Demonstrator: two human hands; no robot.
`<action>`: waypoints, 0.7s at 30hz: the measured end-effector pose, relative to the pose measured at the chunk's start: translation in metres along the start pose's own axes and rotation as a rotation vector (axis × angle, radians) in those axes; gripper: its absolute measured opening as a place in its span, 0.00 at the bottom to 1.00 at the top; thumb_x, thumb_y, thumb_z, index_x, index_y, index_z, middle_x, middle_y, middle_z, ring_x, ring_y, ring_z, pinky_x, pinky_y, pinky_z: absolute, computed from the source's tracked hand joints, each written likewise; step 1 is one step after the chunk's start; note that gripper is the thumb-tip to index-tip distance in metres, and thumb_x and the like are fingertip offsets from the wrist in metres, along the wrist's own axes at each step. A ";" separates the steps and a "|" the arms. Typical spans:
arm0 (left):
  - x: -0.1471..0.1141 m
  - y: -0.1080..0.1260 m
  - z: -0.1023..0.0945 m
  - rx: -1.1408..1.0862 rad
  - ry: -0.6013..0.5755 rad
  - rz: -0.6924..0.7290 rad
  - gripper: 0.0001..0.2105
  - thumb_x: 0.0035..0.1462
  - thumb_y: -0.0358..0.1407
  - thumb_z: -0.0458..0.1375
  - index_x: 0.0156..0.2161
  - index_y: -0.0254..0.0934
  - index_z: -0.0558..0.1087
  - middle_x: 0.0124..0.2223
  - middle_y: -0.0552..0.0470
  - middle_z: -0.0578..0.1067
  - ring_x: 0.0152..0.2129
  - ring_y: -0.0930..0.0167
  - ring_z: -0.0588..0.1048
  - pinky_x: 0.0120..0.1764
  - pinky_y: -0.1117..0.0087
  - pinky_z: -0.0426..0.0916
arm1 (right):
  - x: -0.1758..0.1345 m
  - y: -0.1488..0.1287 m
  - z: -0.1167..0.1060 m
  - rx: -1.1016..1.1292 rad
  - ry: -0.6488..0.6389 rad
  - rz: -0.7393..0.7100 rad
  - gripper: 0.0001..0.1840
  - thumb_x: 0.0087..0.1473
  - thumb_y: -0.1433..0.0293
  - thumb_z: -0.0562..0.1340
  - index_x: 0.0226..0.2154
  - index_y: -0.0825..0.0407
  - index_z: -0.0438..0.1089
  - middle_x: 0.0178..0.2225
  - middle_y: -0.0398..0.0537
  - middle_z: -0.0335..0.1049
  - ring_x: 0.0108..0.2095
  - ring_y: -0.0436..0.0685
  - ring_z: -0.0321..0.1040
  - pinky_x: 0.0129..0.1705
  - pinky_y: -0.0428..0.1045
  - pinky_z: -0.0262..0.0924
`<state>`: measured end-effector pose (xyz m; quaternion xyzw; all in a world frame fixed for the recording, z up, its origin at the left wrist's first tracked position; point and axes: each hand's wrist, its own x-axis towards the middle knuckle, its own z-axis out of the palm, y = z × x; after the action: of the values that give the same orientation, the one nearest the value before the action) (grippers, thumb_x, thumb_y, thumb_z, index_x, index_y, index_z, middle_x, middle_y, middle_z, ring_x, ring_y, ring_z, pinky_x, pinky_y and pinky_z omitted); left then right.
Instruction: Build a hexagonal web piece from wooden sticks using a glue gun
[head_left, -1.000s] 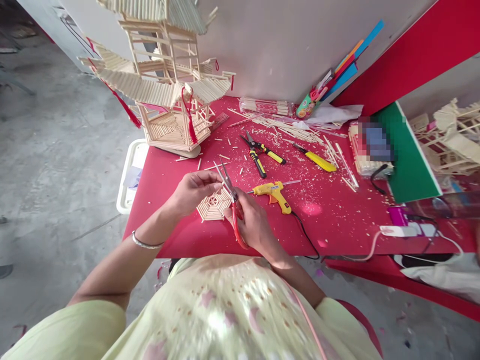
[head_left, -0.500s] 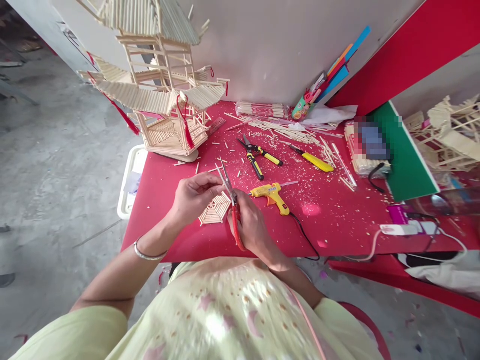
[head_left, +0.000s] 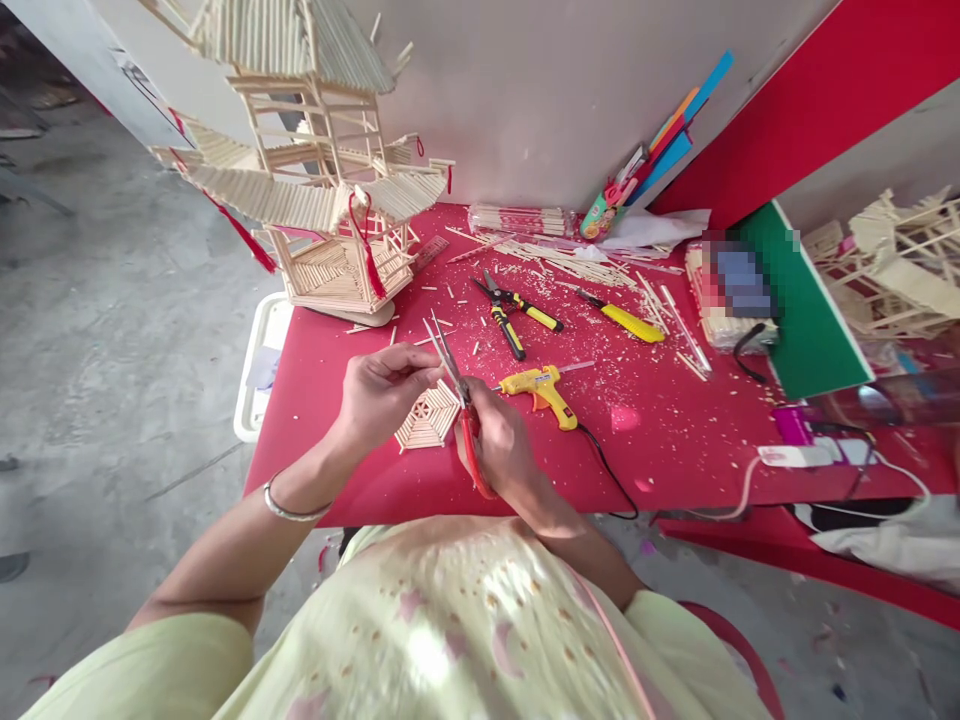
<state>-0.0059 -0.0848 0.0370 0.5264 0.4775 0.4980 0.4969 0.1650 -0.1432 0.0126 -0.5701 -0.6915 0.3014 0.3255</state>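
Observation:
My right hand (head_left: 499,440) grips red-handled scissors (head_left: 469,440), their blades slightly apart and pointing away from me. Close beside the blades, my left hand (head_left: 386,392) is closed in a pinch; whatever lies between its fingertips is too small to make out. Under and between the hands, a flat web-shaped panel of short wooden sticks (head_left: 426,425) rests on the red table (head_left: 337,400). Just right of the scissors lies a yellow hot glue gun (head_left: 541,388) with a black cord.
A stick pagoda model (head_left: 322,220) with red tassels stands at the back left. Yellow-black pliers (head_left: 516,318), a yellow utility knife (head_left: 630,322), loose sticks (head_left: 555,258) and scraps lie beyond my hands. At the right are a green board (head_left: 806,310) and a power strip (head_left: 795,457).
The scissor blades have opened a little less or more only slightly, staying beside my left fingertips. The whole view has shifted slightly; both hands keep nearly the same place.

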 end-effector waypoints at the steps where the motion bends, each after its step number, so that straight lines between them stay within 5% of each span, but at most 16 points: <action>1: 0.000 0.000 0.001 -0.008 0.014 -0.006 0.10 0.44 0.39 0.75 0.30 0.35 0.82 0.27 0.50 0.79 0.23 0.71 0.75 0.26 0.71 0.70 | 0.000 0.000 0.000 0.030 -0.011 0.012 0.12 0.62 0.70 0.56 0.48 0.49 0.67 0.30 0.43 0.72 0.30 0.53 0.69 0.33 0.46 0.60; 7: 0.006 -0.011 0.003 -0.092 0.035 -0.084 0.11 0.45 0.39 0.74 0.34 0.36 0.84 0.28 0.50 0.80 0.24 0.72 0.77 0.27 0.73 0.72 | 0.001 0.006 0.003 0.104 0.027 0.080 0.15 0.61 0.71 0.56 0.50 0.47 0.69 0.23 0.36 0.65 0.22 0.50 0.64 0.27 0.45 0.57; 13: 0.010 -0.019 0.002 -0.173 0.024 -0.120 0.12 0.44 0.39 0.76 0.34 0.36 0.84 0.30 0.49 0.81 0.24 0.74 0.76 0.29 0.74 0.72 | 0.005 0.009 -0.002 -0.017 0.019 0.024 0.26 0.59 0.72 0.58 0.60 0.46 0.63 0.46 0.49 0.75 0.43 0.58 0.74 0.46 0.50 0.68; 21: 0.009 -0.017 0.000 -0.123 -0.003 -0.113 0.13 0.44 0.40 0.76 0.32 0.35 0.83 0.29 0.49 0.80 0.25 0.72 0.75 0.29 0.72 0.71 | 0.005 0.006 0.004 -0.092 -0.002 0.017 0.25 0.61 0.72 0.58 0.60 0.47 0.63 0.49 0.51 0.76 0.49 0.60 0.74 0.51 0.52 0.67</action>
<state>-0.0057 -0.0755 0.0205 0.4679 0.4744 0.4966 0.5562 0.1644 -0.1379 0.0057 -0.5900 -0.7000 0.2730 0.2956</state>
